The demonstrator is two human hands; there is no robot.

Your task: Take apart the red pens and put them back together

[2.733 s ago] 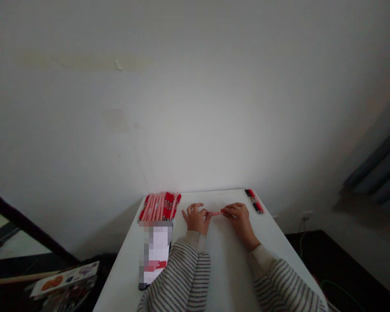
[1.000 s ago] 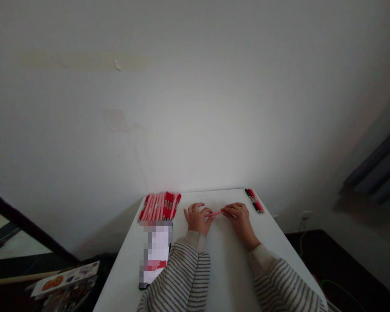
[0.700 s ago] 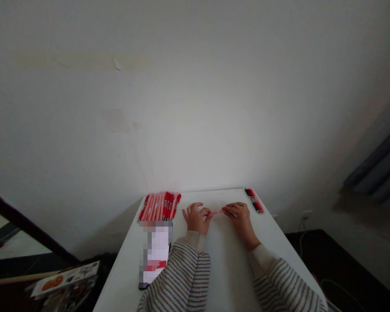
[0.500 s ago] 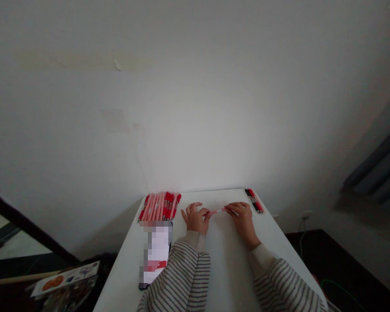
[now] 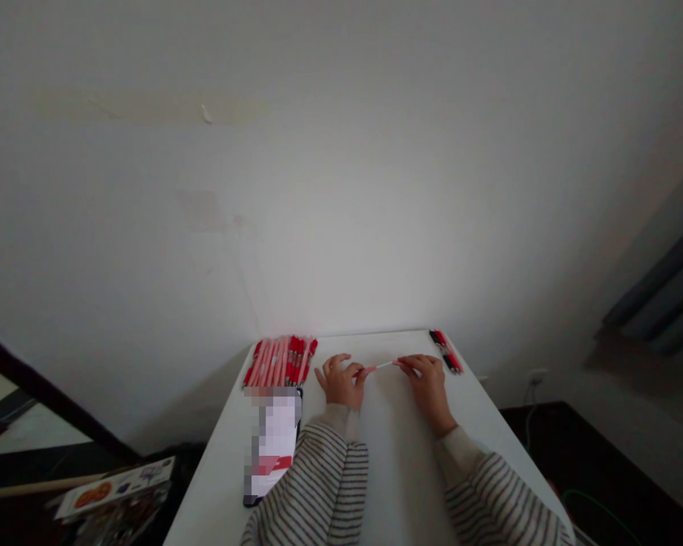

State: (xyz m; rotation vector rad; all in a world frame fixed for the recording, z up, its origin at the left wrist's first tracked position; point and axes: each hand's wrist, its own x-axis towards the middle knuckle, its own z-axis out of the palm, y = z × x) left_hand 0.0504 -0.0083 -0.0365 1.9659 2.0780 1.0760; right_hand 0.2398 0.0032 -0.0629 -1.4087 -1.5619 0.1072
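Between my hands, above the white table (image 5: 401, 470), is a pink pen (image 5: 385, 365) lying crosswise, with a thin white length exposed between its two pink ends. My left hand (image 5: 344, 385) pinches the left pink end between thumb and forefinger, the other fingers lifted and spread. The fingertips of my right hand (image 5: 428, 381) are closed on the right end. Left of my hands lies a row of pink and red pens (image 5: 278, 362). Beyond my right hand, a few black and red pens (image 5: 446, 353) rest by the table's right edge.
A phone (image 5: 276, 447) with a lit, partly blurred screen lies beside my left forearm. The wall (image 5: 341, 189) rises behind the table. At lower left is a printed packet (image 5: 117, 489). A wall socket (image 5: 538, 374) with a cable is off to the right.
My hands have drawn slightly apart, and a longer white stretch shows between the pen's two pink ends. The pens lying on the table and the phone have not moved.
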